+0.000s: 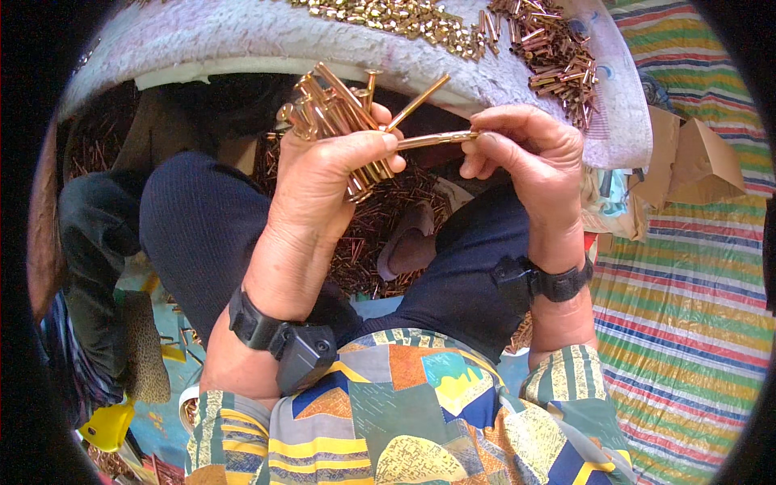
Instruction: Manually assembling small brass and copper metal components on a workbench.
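Observation:
My left hand (311,178) is wrapped round a bundle of gold-coloured metal bolts (335,105), several with flared, cone-like ends. Its thumb presses across the bundle. One thin gold rod (419,103) sticks out of this hand up and to the right. Between the two hands lies another slim gold bolt (435,141), nearly level, with its left end at the left thumb. My right hand (537,158) pinches the right end of that bolt between thumb and fingers. Its fingertips partly hide that end, so I cannot tell whether a small part sits there.
Ahead, a padded, cloth-covered tabletop (210,40) bears a heap of small gold nuts (404,20) and a pile of coppery rods (562,69). More bolts (356,255) lie below, between my knees. A cardboard box (703,162) stands right on a striped sheet (679,323). A yellow scoop-like object (109,424) lies lower left.

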Motion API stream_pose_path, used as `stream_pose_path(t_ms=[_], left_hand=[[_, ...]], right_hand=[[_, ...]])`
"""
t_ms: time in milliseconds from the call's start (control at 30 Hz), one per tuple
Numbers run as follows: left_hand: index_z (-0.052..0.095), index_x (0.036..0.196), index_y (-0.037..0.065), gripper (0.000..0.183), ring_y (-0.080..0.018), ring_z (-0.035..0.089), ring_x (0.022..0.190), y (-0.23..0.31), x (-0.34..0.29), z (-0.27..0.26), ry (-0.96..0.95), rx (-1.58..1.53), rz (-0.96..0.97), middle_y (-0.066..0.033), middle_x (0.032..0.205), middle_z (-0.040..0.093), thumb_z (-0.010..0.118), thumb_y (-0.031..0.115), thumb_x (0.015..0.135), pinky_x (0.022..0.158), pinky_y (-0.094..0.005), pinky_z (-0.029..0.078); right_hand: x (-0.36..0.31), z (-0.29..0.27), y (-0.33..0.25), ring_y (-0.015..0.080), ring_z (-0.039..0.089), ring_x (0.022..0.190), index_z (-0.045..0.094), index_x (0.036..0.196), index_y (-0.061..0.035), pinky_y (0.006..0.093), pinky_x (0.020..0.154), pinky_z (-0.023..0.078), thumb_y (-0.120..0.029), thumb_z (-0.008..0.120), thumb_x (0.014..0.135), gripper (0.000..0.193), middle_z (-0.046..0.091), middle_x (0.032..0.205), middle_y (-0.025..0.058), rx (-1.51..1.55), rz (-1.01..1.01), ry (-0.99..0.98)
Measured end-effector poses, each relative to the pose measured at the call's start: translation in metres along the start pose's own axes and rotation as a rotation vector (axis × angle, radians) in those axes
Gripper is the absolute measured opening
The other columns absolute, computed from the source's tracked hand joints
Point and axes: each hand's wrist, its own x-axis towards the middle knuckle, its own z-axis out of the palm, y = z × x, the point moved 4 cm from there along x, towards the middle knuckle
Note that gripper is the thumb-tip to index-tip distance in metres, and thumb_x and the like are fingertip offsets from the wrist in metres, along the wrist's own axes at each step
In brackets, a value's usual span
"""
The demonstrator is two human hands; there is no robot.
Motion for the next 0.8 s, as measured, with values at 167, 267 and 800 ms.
stream_pose_path(t_ms=[167,267,800], left_hand=[[0.057,0.088,-0.003,0.025,-0.0178,0.060,0.059,0.000,0.000,-0.001,0.010,0.004,0.021,-0.0124,0.074,0.060,0.064,0.002,0.064,0.056,-0.0253,0.051],[0.057,0.088,-0.003,0.025,-0.0179,0.061,0.059,0.000,0.000,-0.001,0.009,-0.002,0.007,-0.0124,0.074,0.060,0.064,0.002,0.064,0.056,-0.0254,0.051],[0.058,0.088,-0.002,0.024,-0.0181,0.060,0.059,-0.002,-0.002,0.002,-0.008,0.036,0.022,-0.0119,0.074,0.061,0.064,0.002,0.065,0.056,-0.0252,0.051]], right_hand=[[-0.004,0.006,0.002,0.0122,0.061,0.057,0.058,0.088,0.0041,0.0191,0.049,0.047,0.000,0.056,0.081,0.009,0.062,0.068,0.0082,0.020,0.016,0.024],[-0.005,0.005,0.003,0.0105,0.058,0.054,0.057,0.083,0.0031,0.0189,0.047,0.045,-0.003,0.054,0.083,0.007,0.059,0.063,0.0059,-0.118,-0.002,0.020],[-0.007,0.004,0.019,0.0050,0.041,0.044,0.051,0.060,-0.0040,0.0213,0.041,0.033,-0.024,0.049,0.090,0.036,0.047,0.049,-0.0028,-0.203,0.018,0.060]])
